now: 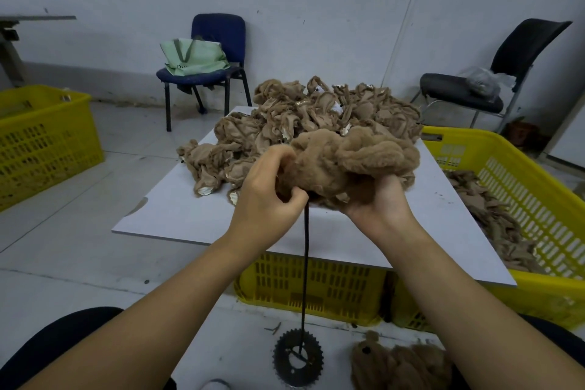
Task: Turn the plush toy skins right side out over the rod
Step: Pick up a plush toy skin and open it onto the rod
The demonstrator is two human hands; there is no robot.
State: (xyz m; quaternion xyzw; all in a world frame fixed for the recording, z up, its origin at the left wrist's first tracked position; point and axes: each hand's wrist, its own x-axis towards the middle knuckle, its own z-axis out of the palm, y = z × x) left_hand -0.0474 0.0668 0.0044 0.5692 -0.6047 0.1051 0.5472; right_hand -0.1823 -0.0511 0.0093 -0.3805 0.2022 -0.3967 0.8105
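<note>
Plush skin [351, 165] held above the near edge of the desk [177, 209], fuzzy side mostly out, bunched over the top of the rod [306, 263]. Rod stands upright from a toothed gear base [297, 361] on the floor between the knees.

Left hand [269, 196]: fingers curled tight, pinching a fold of the skin right where the rod enters it. Right hand [380, 199]: palm up under the skin, fingers hidden in the fabric; it appears to cup and grip the underside.

Risks, as judged from here:
- Rod tip is buried in the plush; if it sits against a seam and not down a limb, a hard pull may split the stitching.
- Uneven pull from the two hands could tilt the rod and tip its base.
- A limb may stay tucked inside, unseen in the bunched fabric.

Pile of inside-out skins [300, 117] waits on the desk behind. Finished fuzzy skins [399, 364] lie on the floor just beside the base.
</note>
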